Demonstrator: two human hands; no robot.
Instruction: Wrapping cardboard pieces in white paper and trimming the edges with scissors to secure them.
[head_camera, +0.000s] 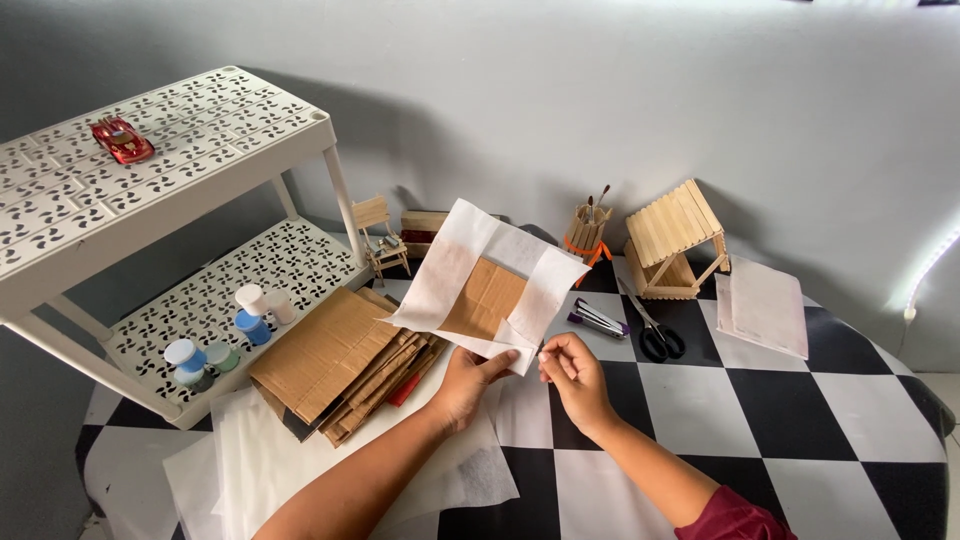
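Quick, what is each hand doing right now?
Left hand: closed on the cardboard piece wrapped in white paper, holding it up.
Right hand: fingers pinched at the paper's lower edge.

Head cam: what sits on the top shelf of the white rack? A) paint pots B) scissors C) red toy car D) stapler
C: a red toy car sits on the top shelf of the white rack; the scissors lie on the checkered table and the paint pots stand on the lower shelf.
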